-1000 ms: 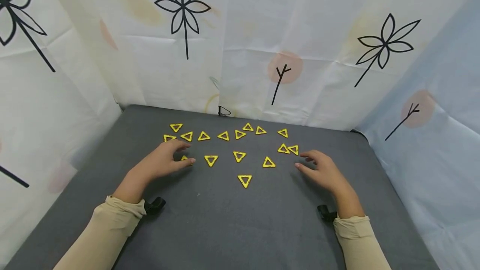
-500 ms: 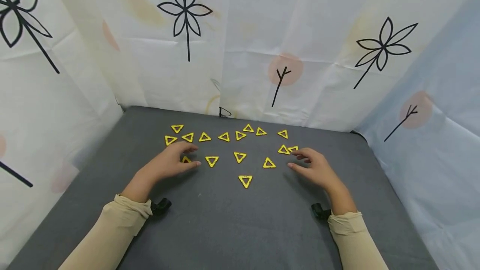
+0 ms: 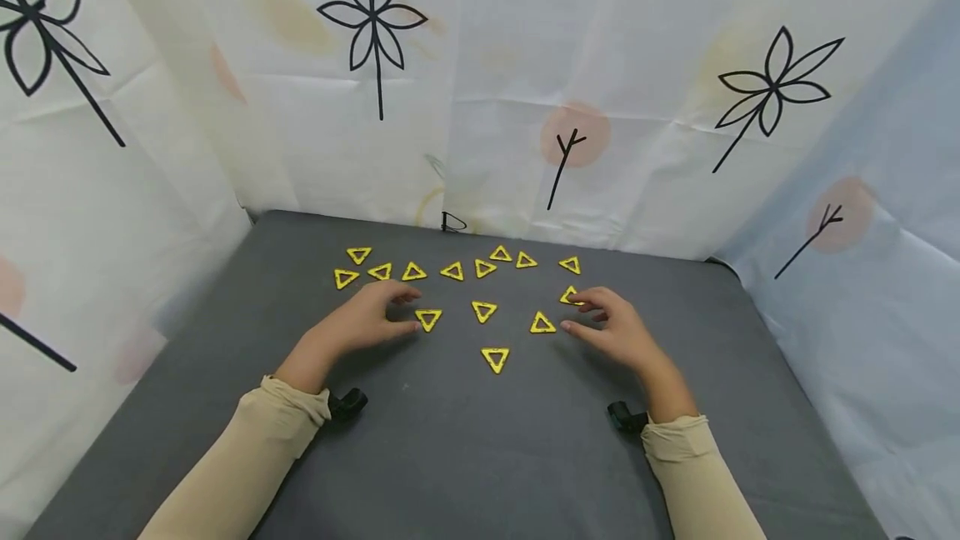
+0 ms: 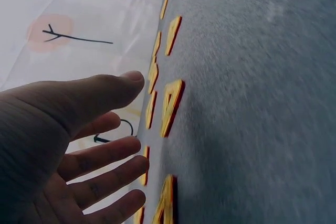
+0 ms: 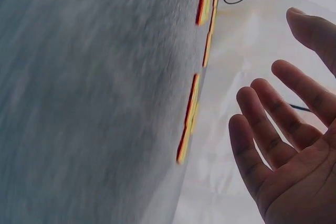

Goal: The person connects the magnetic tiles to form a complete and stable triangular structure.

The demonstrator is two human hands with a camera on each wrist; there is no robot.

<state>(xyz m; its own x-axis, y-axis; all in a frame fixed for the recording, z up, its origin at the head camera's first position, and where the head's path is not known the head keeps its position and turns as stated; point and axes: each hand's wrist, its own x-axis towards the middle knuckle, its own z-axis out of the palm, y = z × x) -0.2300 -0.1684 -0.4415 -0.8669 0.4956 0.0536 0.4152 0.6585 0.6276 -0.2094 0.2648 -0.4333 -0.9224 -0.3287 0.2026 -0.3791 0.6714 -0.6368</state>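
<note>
Several flat yellow triangles with hollow middles lie scattered on the grey table. My left hand (image 3: 367,319) hovers above the left part of the group, its fingers apart and loosely bent, with nothing in them. Its thumb tip is close to one yellow triangle (image 3: 428,320); in the left wrist view a triangle (image 4: 171,107) lies beyond the thumb. Over the right part, my right hand (image 3: 615,330) holds nothing and its fingers are spread. It partly covers one triangle (image 3: 570,296), and another triangle (image 3: 542,322) lies just left of its thumb. The right wrist view shows an upturned, bare palm (image 5: 299,166).
One triangle (image 3: 495,359) lies nearest me, in front of the others. A row of triangles runs along the back, including one (image 3: 452,271). The grey cloth-covered table (image 3: 465,457) meets a white patterned curtain (image 3: 495,165) at the back and sides.
Both hands have moved inward, the left one to the right and the right one to the left. Triangles at the left that showed beside the hand are now hidden under it.
</note>
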